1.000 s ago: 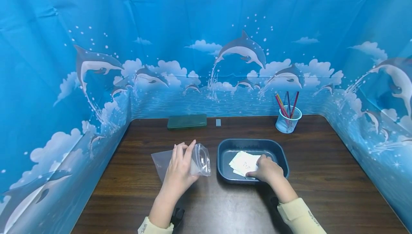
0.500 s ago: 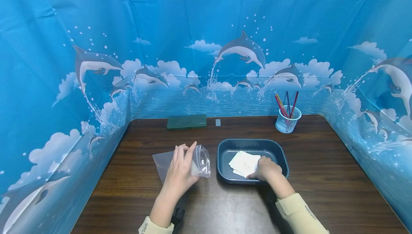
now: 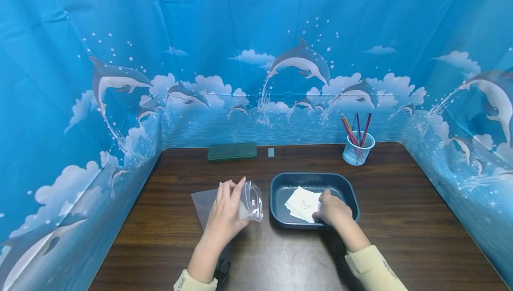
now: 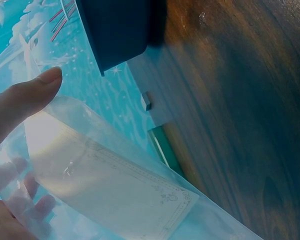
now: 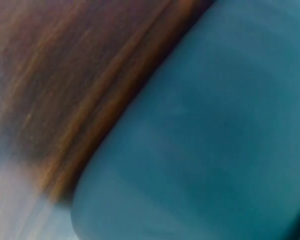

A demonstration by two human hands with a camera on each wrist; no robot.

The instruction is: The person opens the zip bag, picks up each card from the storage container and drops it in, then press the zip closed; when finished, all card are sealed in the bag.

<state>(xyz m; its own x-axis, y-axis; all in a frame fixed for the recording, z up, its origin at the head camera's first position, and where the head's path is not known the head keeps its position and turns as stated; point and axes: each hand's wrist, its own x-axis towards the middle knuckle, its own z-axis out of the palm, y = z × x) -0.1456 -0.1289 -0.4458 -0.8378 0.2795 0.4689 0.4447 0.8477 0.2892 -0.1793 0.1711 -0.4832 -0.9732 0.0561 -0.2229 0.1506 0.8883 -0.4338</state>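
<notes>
My left hand [image 3: 225, 208] grips a clear plastic bag [image 3: 253, 200] above the table's left part. In the left wrist view the thumb lies on the near side of the bag and fingers show through it; a whitish card [image 4: 110, 185] with a fine printed border is inside. My right hand [image 3: 335, 211] reaches into a dark blue tray [image 3: 311, 175] and pinches the right edge of a white card [image 3: 303, 203] with a small butterfly print. Other white sheets lie under it. In the right wrist view only the blurred tray wall [image 5: 200, 130] shows, without the hand.
At the back of the dark wooden table [image 3: 405, 202] lie a green case [image 3: 232, 151] and a small grey block [image 3: 271, 152]. A light blue mesh cup [image 3: 358, 152] with several pencils stands behind the tray. A dolphin-print curtain [image 3: 224, 37] encloses the back and sides.
The top white card has turned and shifted slightly within the tray, and its butterfly print shows more clearly. The right thumb has moved a little up and right. The left hand is almost still.
</notes>
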